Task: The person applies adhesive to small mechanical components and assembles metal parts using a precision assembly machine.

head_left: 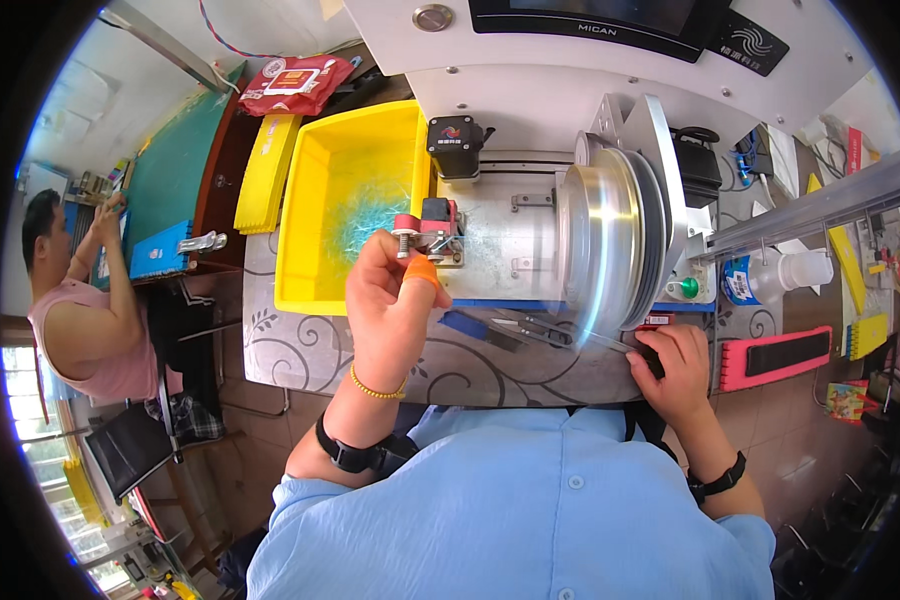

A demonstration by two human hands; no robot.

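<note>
My left hand (395,305), with an orange cover on one digit, is closed at a small red-and-metal clamp with a spring (408,230). What its fingertips pinch is hidden. Behind the clamp stands a black motor block (455,148) on the machine's metal bed (500,220). A large clear-rimmed spool (600,240) at the right of the bed looks smeared, as if turning. Low at the front of the spool, my right hand (678,372) rests with bent fingers. Between its thumb and forefinger ends a thin pale strip (610,343).
A yellow bin (305,230) with thin bluish strands stands left of the bed. Dark hand tools (530,327) lie along the front. A pink-red block (775,358) and a clear bottle (775,275) are at right. Another person (90,290) sits at a green table far left.
</note>
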